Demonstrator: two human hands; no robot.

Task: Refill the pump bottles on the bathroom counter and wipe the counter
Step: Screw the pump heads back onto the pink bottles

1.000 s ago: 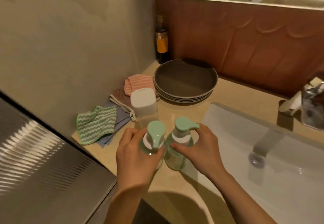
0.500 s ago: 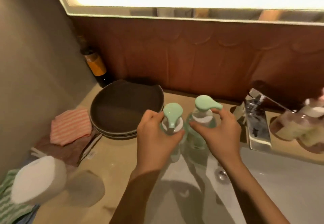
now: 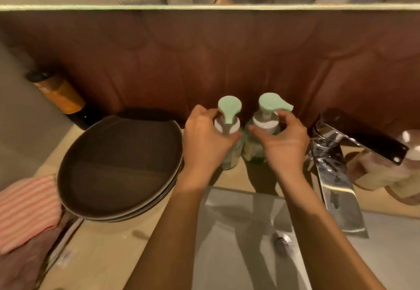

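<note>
— What's changed?

— Both bottles have travelled. A second ago they were held over the near left corner of the surface. Now they stand far back by the wall panel, between the stacked plates and the tap.

— And the hands?

— The left hand wraps the left pump bottle below its collar. The right hand pinches the collar of the right pump bottle.

— Set down?

— I can't tell if the bases touch. I'd judge they're being parked, with the wiping still to do.
</note>
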